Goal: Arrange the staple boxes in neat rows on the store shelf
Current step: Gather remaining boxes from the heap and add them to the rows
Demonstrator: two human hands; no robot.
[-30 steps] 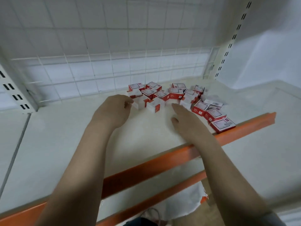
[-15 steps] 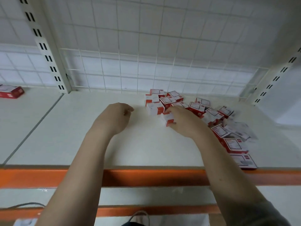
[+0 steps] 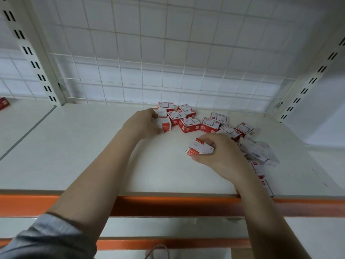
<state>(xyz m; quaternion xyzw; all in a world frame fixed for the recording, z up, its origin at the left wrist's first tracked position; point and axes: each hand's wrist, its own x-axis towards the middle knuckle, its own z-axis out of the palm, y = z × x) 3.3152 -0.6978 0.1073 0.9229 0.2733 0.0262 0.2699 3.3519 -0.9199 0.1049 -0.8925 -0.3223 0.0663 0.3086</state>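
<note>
Since half a second ago the right hand (image 3: pixel 221 156) has drawn back from the heap toward the shelf's front, carrying staple boxes with it, while the left hand (image 3: pixel 141 123) has reached forward to the heap's left end. Fingers and thumb of the right hand are curled round a small held stack (image 3: pixel 198 149) of red-and-white boxes, lifted or just clear of the heap, near the middle of the white shelf (image 3: pixel 84 150). At the left end, the left hand's curled fingers press against an upright box (image 3: pixel 165 124); whether they grip it cannot be told. Behind and to the right lies the loose heap of staple boxes (image 3: pixel 188 124), small cardboard blocks with red sides and white labelled tops, tilted at mixed angles, some touching. Crumpled clear wrapping (image 3: pixel 259 150) lies just right of the right hand. A smooth matt surface covers the shelf, edged by an orange front rail (image 3: pixel 168 204), with a white wire grid (image 3: pixel 149 62) at the back.
</note>
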